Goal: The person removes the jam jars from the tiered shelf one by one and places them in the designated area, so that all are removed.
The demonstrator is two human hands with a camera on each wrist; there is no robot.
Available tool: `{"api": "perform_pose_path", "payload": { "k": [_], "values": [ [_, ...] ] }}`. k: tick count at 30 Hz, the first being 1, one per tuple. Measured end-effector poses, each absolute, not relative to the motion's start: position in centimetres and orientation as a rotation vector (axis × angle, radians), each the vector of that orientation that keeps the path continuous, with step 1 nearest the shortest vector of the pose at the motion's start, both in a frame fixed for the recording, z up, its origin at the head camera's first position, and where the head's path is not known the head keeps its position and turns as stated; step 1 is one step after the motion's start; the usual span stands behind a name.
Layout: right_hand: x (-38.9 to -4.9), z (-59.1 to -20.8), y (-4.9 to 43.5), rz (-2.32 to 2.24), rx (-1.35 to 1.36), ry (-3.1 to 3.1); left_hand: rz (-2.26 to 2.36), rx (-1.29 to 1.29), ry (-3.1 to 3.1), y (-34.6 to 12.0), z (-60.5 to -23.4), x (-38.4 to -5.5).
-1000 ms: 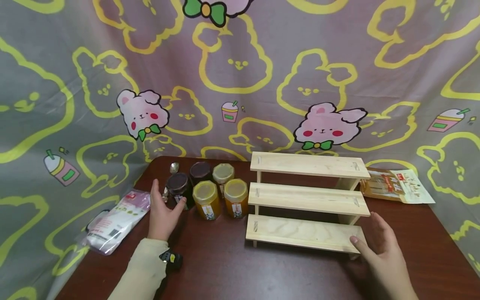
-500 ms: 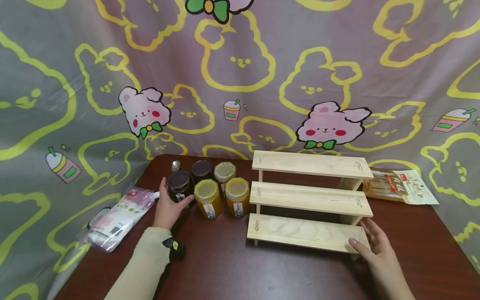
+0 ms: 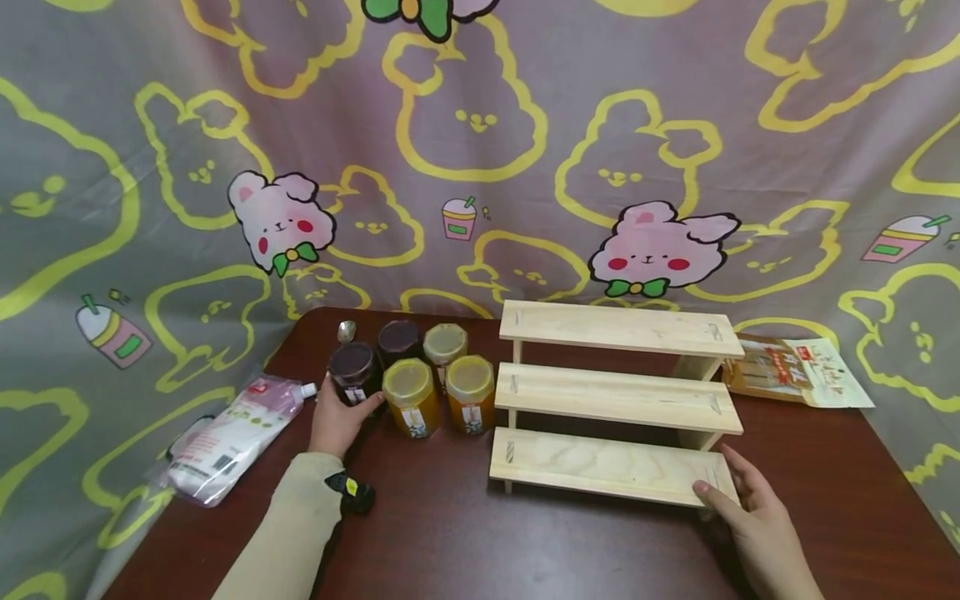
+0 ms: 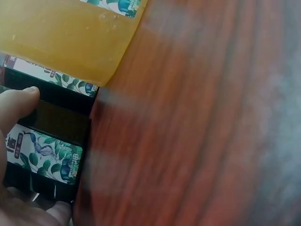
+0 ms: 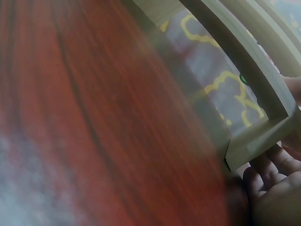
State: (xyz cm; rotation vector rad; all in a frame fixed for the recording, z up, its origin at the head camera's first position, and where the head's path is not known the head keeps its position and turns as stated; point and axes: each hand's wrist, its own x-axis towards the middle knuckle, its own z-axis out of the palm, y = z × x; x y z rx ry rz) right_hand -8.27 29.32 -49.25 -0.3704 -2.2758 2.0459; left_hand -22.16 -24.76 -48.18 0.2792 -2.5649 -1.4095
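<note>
My left hand [image 3: 337,423] grips a dark jar [image 3: 354,364] with a dark lid, at the left of a small group of jars. In the left wrist view the thumb lies across the dark jar [image 4: 44,153] and fingertips show at its lower end. At the right, my right hand [image 3: 761,512] holds the end of the lowest tier of a three-tier wooden display shelf [image 3: 600,467], thumb on top. The right wrist view shows curled fingers against the shelf's end leg [image 5: 256,143]. Beside the left hand stands a yellow-orange jar [image 3: 410,400].
Another orange jar [image 3: 471,396], a pale-lidded jar [image 3: 446,342] and a second dark jar [image 3: 399,340] stand close together. A metal spoon [image 3: 346,331] lies behind them. A spouted pouch [image 3: 236,442] lies at the left, a brown-and-cream packet [image 3: 802,372] at the right, behind the shelf.
My left hand has closed in on the dark jar and now grips it. My right hand has come slightly left onto the end of the lowest shelf tier.
</note>
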Motion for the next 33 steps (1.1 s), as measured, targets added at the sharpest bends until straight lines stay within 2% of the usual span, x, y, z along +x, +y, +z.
{"api": "perform_pose_path", "payload": {
  "k": [23,33],
  "values": [
    [-8.4,-49.5,29.3,2.148,-0.369,-2.137,-1.34,0.266,-2.497,-25.7,-46.3,-20.8],
    [-8.4,-49.7,29.3,2.179,-0.339,-2.102,-1.316,0.335,-2.375,-25.5,-45.3,-20.1]
  ]
}}
